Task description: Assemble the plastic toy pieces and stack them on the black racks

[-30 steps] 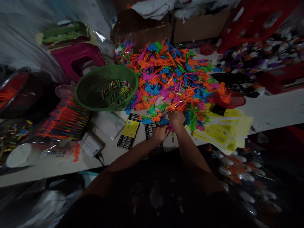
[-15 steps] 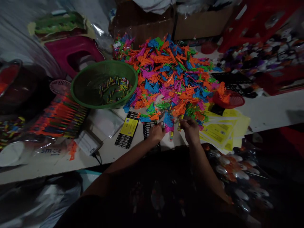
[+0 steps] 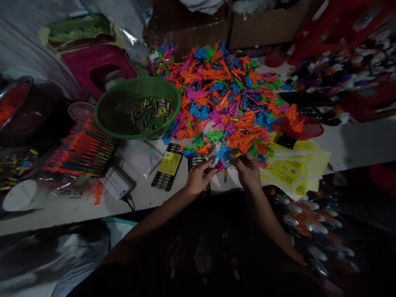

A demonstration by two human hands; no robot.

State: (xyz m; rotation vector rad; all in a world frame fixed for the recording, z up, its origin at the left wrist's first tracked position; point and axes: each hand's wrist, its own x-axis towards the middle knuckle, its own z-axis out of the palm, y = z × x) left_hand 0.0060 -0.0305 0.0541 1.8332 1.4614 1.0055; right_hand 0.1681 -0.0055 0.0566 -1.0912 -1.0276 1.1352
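Note:
My left hand (image 3: 200, 176) is closed in a pinch on the lower end of a blue plastic toy piece (image 3: 224, 153), where a small pale tube-like part shows at the fingertips. Just right of it, my right hand (image 3: 249, 172) has its fingers pinched together near a bit of yellow; the grip itself is too dark to make out fully. A small printed tube (image 3: 225, 175) lies on the table between the hands. Beyond them spreads a big heap of orange, blue, pink and green plastic pieces (image 3: 213, 93).
A green basin (image 3: 108, 99) with several small printed tubes stands left of the heap. Nearer lie a black plastic rack with a yellow label (image 3: 167, 166) and a white box with a cable (image 3: 117, 185). Yellow printed sheets (image 3: 287, 167) and a red basket (image 3: 309, 128) are at right.
My left hand has turned and lifted the blue toy piece, which now stands out above the heap. My right hand has shifted slightly, its fingers closer to that piece. The view has moved slightly.

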